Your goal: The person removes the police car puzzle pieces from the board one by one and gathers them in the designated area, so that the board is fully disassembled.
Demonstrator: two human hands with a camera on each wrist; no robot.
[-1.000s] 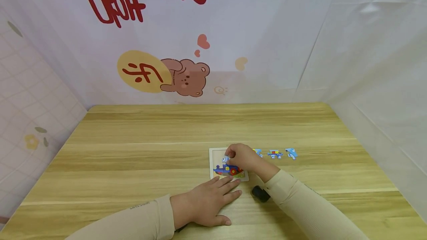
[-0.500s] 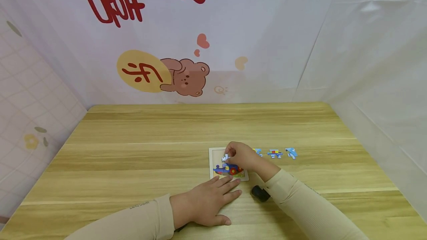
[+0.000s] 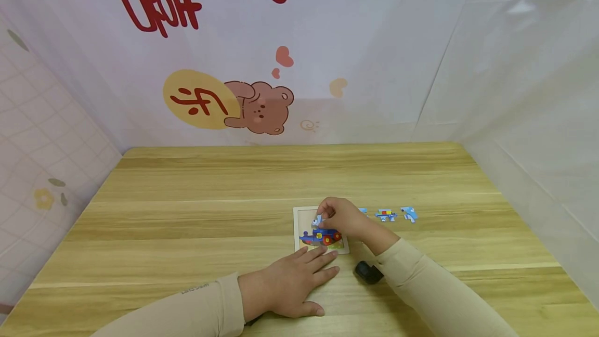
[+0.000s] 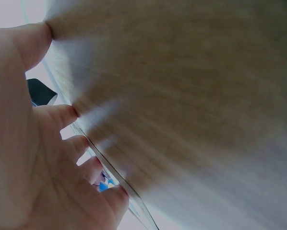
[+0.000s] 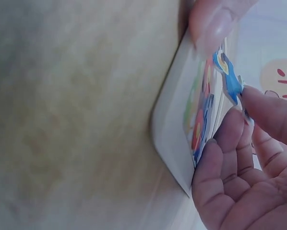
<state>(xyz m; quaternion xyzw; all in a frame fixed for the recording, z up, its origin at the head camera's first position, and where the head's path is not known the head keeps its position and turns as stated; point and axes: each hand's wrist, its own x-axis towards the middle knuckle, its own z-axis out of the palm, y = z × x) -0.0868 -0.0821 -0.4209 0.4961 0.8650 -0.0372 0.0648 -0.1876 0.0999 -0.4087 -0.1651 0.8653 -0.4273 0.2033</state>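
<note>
My right hand [image 3: 345, 218] pinches a small blue-and-white jigsaw piece [image 3: 315, 221] between thumb and index finger. In the right wrist view the piece [image 5: 230, 81] is tilted above the jigsaw board [image 5: 168, 112], and the other fingertips come down right at the board's surface. The board [image 3: 296, 225] has a pale square frame. Blue and red vehicle parts [image 3: 323, 236] lie in its lower half, and bare tan backing shows above them. My left hand [image 3: 297, 284] lies palm down with spread fingers, fingertips at the board's near edge.
To the board's right, loose jigsaw pieces lie in a row: one partly hidden by my right hand, a multicoloured one [image 3: 386, 216] and a light blue one [image 3: 409, 215]. A black object [image 3: 368, 272] shows beside my right sleeve. A white printed curtain [image 3: 374, 66] stands behind the wooden table [image 3: 196, 191].
The pinched piece has been tilted up and turned slightly over the board. My right hand has risen a little and its forearm has shifted slightly right. The left hand stays still.
</note>
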